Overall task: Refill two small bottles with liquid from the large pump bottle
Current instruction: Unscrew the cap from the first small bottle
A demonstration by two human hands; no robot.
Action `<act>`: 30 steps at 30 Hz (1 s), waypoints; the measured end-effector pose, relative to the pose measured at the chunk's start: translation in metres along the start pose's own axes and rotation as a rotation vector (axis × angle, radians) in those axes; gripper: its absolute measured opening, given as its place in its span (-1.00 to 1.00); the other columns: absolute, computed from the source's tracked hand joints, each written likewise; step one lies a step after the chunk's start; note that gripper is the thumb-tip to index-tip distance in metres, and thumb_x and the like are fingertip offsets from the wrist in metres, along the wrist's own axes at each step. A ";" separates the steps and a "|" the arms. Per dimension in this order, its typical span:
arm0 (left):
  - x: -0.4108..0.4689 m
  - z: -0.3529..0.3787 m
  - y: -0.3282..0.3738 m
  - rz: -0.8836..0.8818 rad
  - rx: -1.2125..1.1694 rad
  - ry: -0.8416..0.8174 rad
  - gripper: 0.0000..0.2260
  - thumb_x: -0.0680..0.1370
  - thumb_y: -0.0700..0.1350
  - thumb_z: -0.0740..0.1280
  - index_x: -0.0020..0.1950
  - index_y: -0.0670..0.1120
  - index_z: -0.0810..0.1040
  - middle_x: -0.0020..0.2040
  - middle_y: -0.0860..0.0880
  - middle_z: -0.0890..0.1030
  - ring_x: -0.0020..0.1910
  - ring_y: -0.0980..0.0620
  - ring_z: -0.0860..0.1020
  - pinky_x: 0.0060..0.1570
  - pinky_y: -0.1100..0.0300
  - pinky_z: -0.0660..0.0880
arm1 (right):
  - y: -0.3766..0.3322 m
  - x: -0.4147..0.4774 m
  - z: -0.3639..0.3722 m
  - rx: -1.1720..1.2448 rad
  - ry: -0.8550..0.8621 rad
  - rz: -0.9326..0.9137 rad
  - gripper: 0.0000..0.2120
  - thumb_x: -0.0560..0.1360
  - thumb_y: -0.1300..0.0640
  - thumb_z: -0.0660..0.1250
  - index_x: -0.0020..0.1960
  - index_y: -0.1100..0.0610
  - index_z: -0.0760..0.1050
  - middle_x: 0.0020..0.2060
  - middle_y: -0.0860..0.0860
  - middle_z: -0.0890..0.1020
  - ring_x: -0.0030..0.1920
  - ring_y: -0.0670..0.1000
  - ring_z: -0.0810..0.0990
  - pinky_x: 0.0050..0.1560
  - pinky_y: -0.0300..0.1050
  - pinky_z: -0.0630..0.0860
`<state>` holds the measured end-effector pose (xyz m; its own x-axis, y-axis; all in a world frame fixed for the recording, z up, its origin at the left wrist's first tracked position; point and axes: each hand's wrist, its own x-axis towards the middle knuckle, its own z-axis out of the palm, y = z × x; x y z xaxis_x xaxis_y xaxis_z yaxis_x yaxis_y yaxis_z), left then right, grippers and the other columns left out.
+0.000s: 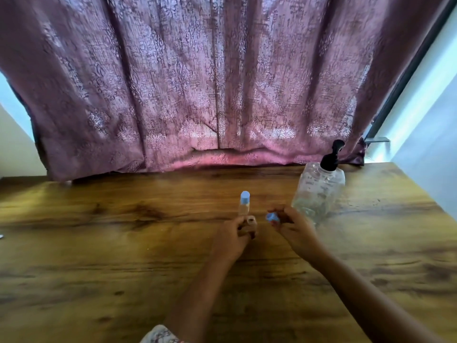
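My left hand (233, 237) grips a small clear bottle (250, 225) with its mouth uncovered, just above the wooden table (123, 256). Between the fingertips of my right hand (295, 231) sits a small blue cap (270, 216), a short way right of the open bottle. A second small bottle (244, 203) with a blue cap stands upright right behind my left hand. The large clear pump bottle (319, 191) with a black pump head stands at the back right, just beyond my right hand.
A purple patterned curtain (210, 90) hangs along the table's far edge. A window frame (405, 78) runs along the right side. The table's right edge slants down past the pump bottle.
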<state>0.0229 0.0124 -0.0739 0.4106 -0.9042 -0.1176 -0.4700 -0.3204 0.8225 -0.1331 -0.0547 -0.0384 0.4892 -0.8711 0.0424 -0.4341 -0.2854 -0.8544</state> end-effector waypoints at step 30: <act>0.017 0.001 -0.015 0.396 0.463 0.053 -0.60 0.47 0.21 0.25 0.27 0.12 0.37 0.11 0.11 0.58 0.11 0.10 0.52 0.16 0.12 0.28 | 0.048 -0.023 0.047 -0.269 0.296 -0.013 -0.46 0.46 0.21 0.35 0.39 0.11 0.28 0.28 0.03 0.39 0.30 -0.03 0.29 0.29 -0.19 0.19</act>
<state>0.0361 0.0015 -0.0885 0.1682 -0.9682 0.1852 -0.8808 -0.0633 0.4692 -0.1295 -0.0295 -0.1051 0.2740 -0.9329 0.2336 -0.6312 -0.3577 -0.6883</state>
